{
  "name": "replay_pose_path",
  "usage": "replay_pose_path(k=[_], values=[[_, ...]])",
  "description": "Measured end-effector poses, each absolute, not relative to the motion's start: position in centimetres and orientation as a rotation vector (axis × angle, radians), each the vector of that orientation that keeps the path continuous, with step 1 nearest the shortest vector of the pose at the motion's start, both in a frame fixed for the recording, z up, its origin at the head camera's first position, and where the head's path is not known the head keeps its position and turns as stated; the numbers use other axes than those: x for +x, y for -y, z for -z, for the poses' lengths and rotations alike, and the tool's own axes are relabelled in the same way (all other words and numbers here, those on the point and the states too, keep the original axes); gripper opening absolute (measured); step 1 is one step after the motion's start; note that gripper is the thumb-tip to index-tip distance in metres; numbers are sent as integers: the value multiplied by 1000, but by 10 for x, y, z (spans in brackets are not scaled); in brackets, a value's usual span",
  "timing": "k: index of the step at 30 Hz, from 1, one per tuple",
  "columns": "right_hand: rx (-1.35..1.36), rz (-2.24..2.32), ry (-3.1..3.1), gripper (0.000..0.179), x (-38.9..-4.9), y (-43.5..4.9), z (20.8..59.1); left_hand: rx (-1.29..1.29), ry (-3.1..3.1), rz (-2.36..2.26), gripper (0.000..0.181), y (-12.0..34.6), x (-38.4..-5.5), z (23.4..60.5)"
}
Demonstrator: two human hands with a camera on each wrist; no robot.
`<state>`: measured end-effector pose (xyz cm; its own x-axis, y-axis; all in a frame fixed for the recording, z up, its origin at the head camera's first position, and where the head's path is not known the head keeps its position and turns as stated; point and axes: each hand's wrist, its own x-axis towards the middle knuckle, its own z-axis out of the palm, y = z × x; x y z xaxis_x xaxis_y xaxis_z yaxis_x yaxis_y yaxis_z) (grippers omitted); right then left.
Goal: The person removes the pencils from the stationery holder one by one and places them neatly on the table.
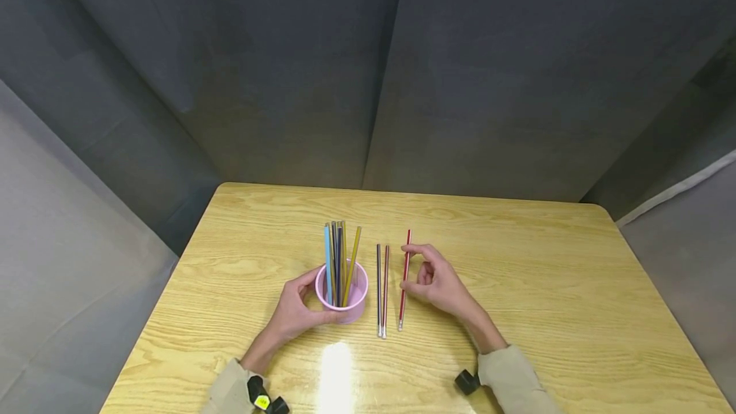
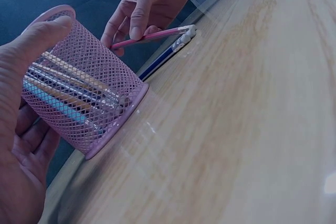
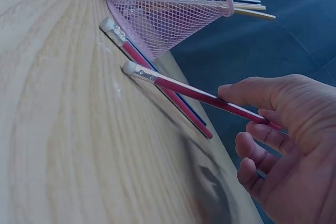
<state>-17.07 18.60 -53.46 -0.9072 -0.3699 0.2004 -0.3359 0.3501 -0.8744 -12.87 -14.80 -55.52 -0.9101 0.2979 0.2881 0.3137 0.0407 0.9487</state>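
Observation:
My left hand (image 1: 294,313) grips a pink mesh pencil cup (image 1: 358,312), thumb on its near side and fingers around the far left. The cup stands upright on the table and holds several pencils, among them a thick light blue one (image 1: 328,260) and a yellow one (image 1: 352,262) leaning right. In my right hand (image 1: 441,281) is a red pencil (image 3: 184,89), pinched between thumb and fingers. Its white eraser end is low, close over the tabletop, and its other end is raised. Between cup and right hand lie a dark blue pencil (image 1: 379,286) and another red pencil (image 1: 386,286), side by side.
The wooden table (image 1: 552,286) has rounded far corners. Dark grey curtains (image 1: 287,82) hang behind it, with lighter cloth (image 1: 69,260) at the left side. A light reflection (image 1: 336,372) shows on the tabletop near the front.

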Motion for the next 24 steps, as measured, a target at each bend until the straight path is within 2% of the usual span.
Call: replay_pose_path(k=[10,13,24], values=[[-636,1559,-2572,72,-168,-179,534,-651,2273,2052,89,148,-129,555],[-626,1537,-2557,70,-161,-173,520,-646,2271,2061,89,147,-129,555],[-664,1376,-2601,74,-166,-172,531,-647,2260,2067,88,147,-128,554]])
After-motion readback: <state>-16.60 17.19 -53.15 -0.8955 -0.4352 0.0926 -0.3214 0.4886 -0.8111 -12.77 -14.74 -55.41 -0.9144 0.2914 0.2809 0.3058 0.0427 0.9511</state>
